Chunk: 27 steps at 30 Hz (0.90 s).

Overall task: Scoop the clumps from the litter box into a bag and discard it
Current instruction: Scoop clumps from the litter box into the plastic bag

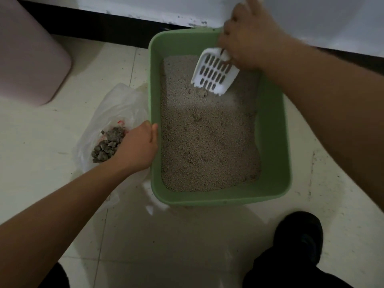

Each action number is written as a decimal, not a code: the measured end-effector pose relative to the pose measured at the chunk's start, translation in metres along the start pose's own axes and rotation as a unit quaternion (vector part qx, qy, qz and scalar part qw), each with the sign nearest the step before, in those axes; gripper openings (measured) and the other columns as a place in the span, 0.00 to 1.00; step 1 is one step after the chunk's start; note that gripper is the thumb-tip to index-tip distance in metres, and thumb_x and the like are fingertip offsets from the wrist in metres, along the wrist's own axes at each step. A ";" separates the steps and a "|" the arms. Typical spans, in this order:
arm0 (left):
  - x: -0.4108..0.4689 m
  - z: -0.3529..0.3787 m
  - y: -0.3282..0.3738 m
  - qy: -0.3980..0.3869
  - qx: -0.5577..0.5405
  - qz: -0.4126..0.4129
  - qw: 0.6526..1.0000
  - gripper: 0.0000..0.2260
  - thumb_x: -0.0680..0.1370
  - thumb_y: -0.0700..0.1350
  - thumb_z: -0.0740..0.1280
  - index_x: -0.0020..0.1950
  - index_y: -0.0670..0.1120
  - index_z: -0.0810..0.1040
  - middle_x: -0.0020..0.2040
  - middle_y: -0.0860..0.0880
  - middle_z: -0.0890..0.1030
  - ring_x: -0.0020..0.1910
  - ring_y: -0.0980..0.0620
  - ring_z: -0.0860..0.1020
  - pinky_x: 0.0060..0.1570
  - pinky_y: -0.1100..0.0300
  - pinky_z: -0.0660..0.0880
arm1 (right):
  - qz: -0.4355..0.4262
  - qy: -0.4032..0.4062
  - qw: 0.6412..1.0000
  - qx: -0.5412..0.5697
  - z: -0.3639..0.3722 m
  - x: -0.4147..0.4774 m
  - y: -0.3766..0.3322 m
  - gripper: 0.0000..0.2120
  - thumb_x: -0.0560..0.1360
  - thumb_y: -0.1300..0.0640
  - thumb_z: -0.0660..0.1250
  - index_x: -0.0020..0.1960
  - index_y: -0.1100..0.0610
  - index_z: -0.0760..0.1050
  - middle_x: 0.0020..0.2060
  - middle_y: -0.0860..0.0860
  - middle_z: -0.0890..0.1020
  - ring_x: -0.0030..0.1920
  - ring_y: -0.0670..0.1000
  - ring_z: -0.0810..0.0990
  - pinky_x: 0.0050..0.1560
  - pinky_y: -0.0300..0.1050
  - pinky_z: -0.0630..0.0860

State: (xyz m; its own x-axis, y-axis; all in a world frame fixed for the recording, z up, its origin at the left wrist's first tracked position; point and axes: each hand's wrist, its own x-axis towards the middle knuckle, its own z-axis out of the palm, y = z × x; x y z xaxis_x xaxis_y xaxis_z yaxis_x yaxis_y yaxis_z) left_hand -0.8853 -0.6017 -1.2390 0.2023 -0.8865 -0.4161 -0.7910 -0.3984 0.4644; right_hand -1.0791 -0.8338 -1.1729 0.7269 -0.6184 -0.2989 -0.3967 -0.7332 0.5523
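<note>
Nearest, a black shoe (299, 235) stands on the pale tiled floor (166, 235), just before the green litter box (272, 129). The left grip (138, 146) sits at the box's left rim with its thumb against the edge. Its fingers are hidden behind the hand at the mouth of the bag, so I cannot tell whether they hold anything. The clear plastic bag (116, 109) lies on the floor touching the box's left wall, with a heap of grey clumps (108, 144) inside it. Pale litter (207, 146) fills the box. At the far end the white slotted scoop (214, 73) tilts down, its front edge in the litter beside a small lump (202, 92). The right grip (247, 40) is closed round the scoop's handle. A pink bin (27, 55) stands far left, near the black skirting (99, 28)
</note>
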 end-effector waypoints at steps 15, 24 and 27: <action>-0.001 0.001 0.002 0.015 -0.005 0.008 1.000 0.14 0.85 0.49 0.50 0.46 0.42 0.66 0.40 0.42 0.70 0.39 0.43 0.69 0.41 0.51 0.66 | -0.062 -0.084 0.942 0.318 0.037 -0.036 -0.088 0.22 0.80 0.40 0.56 0.68 0.50 0.72 0.62 0.54 0.78 0.72 0.60 0.63 0.73 0.66 0.39; 0.000 -0.001 0.001 0.004 -0.003 0.009 1.000 0.15 0.85 0.49 0.49 0.44 0.42 0.64 0.34 0.49 0.66 0.32 0.48 0.67 0.39 0.55 0.63 | 0.056 -0.116 0.877 0.463 0.058 -0.069 -0.094 0.19 0.81 0.37 0.52 0.60 0.45 0.73 0.57 0.51 0.79 0.69 0.58 0.67 0.70 0.58 0.49; 0.000 -0.001 0.001 0.004 -0.001 0.012 1.000 0.14 0.85 0.48 0.49 0.45 0.41 0.64 0.34 0.50 0.65 0.38 0.45 0.67 0.40 0.54 0.62 | 0.109 -0.092 0.837 0.528 0.061 -0.078 -0.093 0.18 0.81 0.37 0.52 0.59 0.45 0.74 0.51 0.49 0.79 0.67 0.58 0.68 0.69 0.57 0.51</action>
State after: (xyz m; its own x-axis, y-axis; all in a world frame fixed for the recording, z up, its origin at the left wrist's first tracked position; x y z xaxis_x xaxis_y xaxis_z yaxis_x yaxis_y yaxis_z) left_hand -0.8861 -0.6028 -1.2381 0.1886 -0.8979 -0.3978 -0.7941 -0.3778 0.4761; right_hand -1.1329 -0.7351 -1.2484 0.5121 -0.7323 -0.4489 -0.8540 -0.3782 -0.3573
